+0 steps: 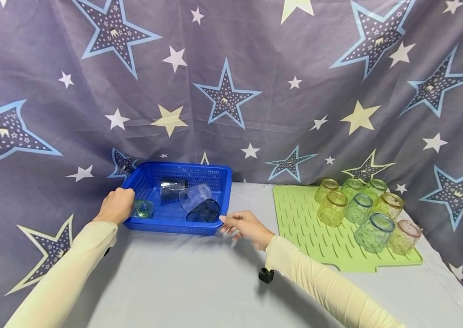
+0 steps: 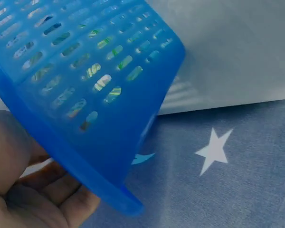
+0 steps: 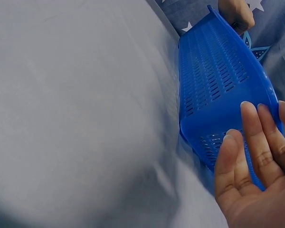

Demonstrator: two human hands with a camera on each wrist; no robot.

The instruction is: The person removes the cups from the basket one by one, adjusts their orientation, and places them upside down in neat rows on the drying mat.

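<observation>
A blue perforated plastic basket (image 1: pixel 165 224) stands at the back left of the table. My left hand (image 1: pixel 117 206) grips its left rim; in the left wrist view the fingers (image 2: pixel 61 194) curl beneath the lip. At the front right corner my right hand (image 1: pixel 247 227) pinches the rim, its thumb over the edge and fingers (image 3: pixel 256 142) against the outer wall. Inside the basket lie a dark glass (image 1: pixel 172 188), a clear glass (image 1: pixel 195 197), a dark blue glass (image 1: pixel 204 212) and a greenish glass (image 1: pixel 144 208), the last partly hidden by the left side.
On the right, a lime green drying mat (image 1: pixel 297 223) carries several upturned tinted glasses, among them a yellow one (image 1: pixel 332 208) and a blue-rimmed one (image 1: pixel 374 233). A star-patterned curtain (image 1: pixel 231 150) hangs right behind the white-covered table (image 1: pixel 182 282).
</observation>
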